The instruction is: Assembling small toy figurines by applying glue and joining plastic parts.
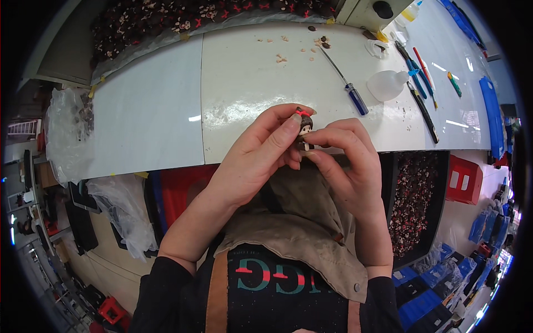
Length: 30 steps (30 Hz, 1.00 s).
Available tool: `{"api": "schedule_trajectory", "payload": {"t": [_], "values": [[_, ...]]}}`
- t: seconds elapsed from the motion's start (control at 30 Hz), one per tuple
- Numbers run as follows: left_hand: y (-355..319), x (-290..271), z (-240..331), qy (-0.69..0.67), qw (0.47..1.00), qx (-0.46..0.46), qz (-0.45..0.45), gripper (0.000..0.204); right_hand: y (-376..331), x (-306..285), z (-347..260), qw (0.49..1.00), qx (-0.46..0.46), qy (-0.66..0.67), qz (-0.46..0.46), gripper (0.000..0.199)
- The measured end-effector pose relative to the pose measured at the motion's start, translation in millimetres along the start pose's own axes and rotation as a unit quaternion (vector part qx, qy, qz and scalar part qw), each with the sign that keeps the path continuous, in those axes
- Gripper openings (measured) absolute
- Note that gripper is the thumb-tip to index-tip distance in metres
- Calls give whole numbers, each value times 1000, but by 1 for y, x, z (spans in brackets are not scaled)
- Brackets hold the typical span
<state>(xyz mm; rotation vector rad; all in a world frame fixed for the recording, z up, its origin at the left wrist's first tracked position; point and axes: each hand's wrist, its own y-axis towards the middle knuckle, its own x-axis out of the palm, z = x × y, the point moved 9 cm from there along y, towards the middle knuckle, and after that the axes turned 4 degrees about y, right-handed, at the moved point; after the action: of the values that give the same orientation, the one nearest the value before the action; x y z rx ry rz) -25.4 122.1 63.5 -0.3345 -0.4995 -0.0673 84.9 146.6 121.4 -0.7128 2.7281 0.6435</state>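
Small figurine [305,131], held approx. upright b/w both hands at worktop's [150,119] near edge, ctr of view. Dk brown hair, bright red bow on top, pale face w/ small dk eyes; lower part brown w/ pale patches, partly hidden by fingers. Looks glossy.

L hand [256,141] clamped on it: thumb along the head's L side, fingers curled behind & under. R hand [354,158] also clamped on, thumb & forefinger pinching lower body from R.

Containers: blk tray [441,202], R of the R forearm & below worktop level, packed w/ a jumble [413,202] of small brown, pale & red pcs, too small to tell singly. Red bin [465,180] just beyond, w/ 2 pale rectangles on side; contents can't be made out. Far edge of worktop: big heap [222,14] of similar brown/red/pale pcs on clear plastic sheet [150,54]. Squeeze bottle [385,86], translucent white w/ blue tip, lies R of the screwdriver [355,99] (clear/blue handle); fluid level unclear. Crumpled clear bag [68,130] hangs at worktop's L end, another clear bag [126,208] below; contents n/c.
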Motion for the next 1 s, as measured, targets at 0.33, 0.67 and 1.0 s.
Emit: {"api": "schedule_trajectory", "payload": {"t": [0.33,0.67,1.0], "values": [[0,-2,-3,36,999,1,8,31,1,2,3,999,-18,31,-26,19],[-2,-4,-7,-59,997,14,48,28,-9,6,-16,969,-173,-152,88,24],[-10,-1,19,41,985,151,70,27,-2,3,2,988,-99,-15,114,22]]}}
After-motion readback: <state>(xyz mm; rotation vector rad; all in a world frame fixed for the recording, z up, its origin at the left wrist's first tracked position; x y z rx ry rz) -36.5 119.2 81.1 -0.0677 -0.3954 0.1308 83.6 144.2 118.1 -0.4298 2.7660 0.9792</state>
